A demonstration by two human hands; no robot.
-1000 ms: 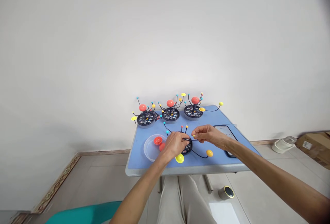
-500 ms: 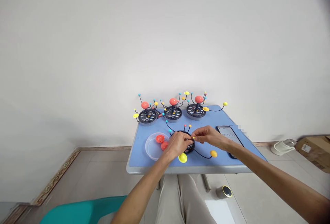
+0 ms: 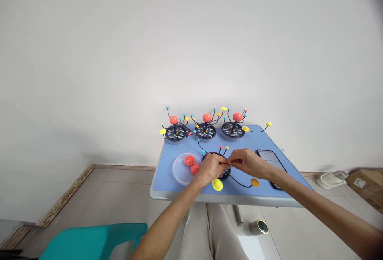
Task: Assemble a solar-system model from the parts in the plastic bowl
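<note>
A solar system model with a round black base stands near the table's front edge, its thin black arms tipped with coloured balls. Over the base, my left hand is closed, with its fingertips gripping the model's right part. My right hand pinches at that same spot, fingertips meeting those of the left. A small yellow ball sits there, mostly hidden by the fingers. From the model a yellow ringed planet and an orange ball reach towards me. The middle of the base is covered by my left hand.
A clear round dish with two red half-shells lies left of the model. Three finished-looking models line the back by the wall. A phone with a timer lies right. A teal stool stands lower left.
The view has shifted slightly, moving the table contents rightward. Both hands stay together at the model's right side. The small yellow ball is now more covered by my fingers.
</note>
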